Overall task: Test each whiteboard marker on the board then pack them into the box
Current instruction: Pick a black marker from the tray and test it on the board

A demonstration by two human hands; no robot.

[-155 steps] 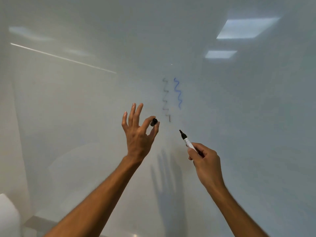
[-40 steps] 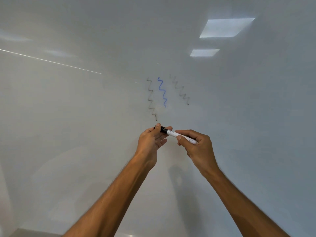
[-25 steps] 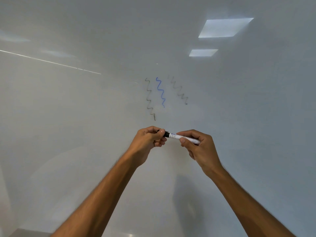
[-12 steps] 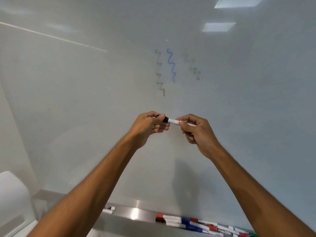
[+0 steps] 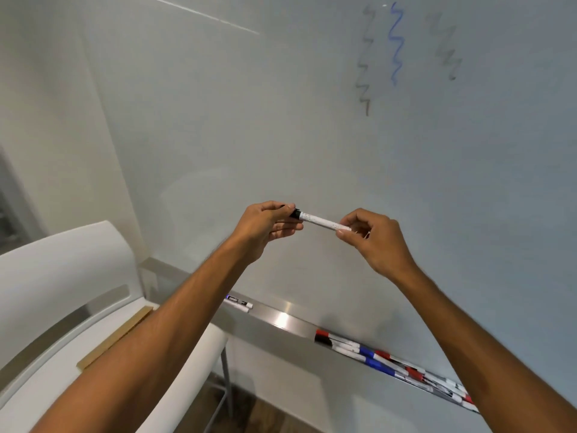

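Background: glossy white whiteboard (image 5: 249,126) fills the view behind both hands. Above and to the right of them are three test squiggles, a grey zigzag (image 5: 363,64), a blue wavy line (image 5: 396,42) and a fainter grey zigzag (image 5: 445,45).
Left hand (image 5: 265,226): fingers and thumb curled round the black-capped end of the white-barrelled whiteboard marker (image 5: 321,220), with the cap mostly buried in the grip.
Right hand (image 5: 371,239): pinches the bare tail end of the marker between thumb and fingertips, with the other fingers loosely curled.
Why held so: one hand at each end, probably to press the cap home or check its seating; a judgement only.
Marker's place: in the air between the two hands, off the board, above the ledge.
Long axis: close to level, running left to right, dipping slightly towards the right hand.
Pointing: capped tip towards the left hand, not at the board, so not in a writing attitude.
Below the hands: brushed-metal tray ledge (image 5: 281,318). Two loose markers (image 5: 239,304) lie beside the left forearm. A heap of red-, blue- and black-capped markers (image 5: 390,360) lies lengthwise below the right hand.
Further left: white plastic chair (image 5: 62,270). Flat tan cardboard piece (image 5: 115,335) rests on its seat by the left forearm; possibly the box, cannot tell.
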